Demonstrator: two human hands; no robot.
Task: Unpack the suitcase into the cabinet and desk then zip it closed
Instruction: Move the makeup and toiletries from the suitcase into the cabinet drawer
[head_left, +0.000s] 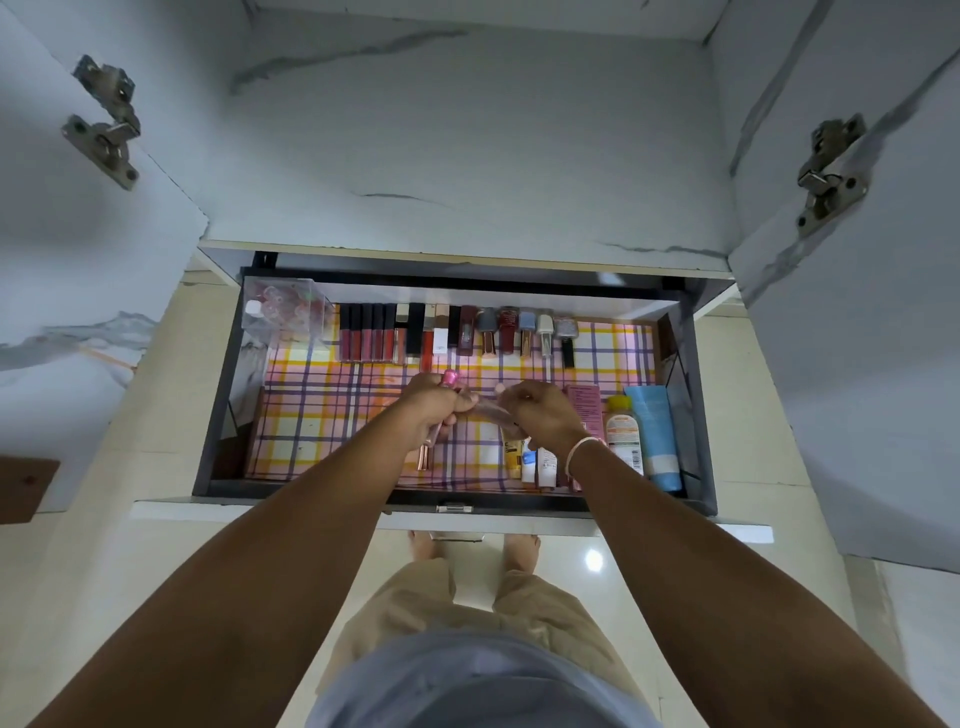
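Hands, left and right, both grip cosmetic tubes over the drawer.

The person's arms are bare from the bottom edge of the view up to the left hand and the right hand, with no sleeves showing. A thin, pale bracelet circles the right wrist. Lower down, a grey-blue shirt covers the belly, above beige trousers. The feet are bare.

Both hands' fingers curled, gripping.
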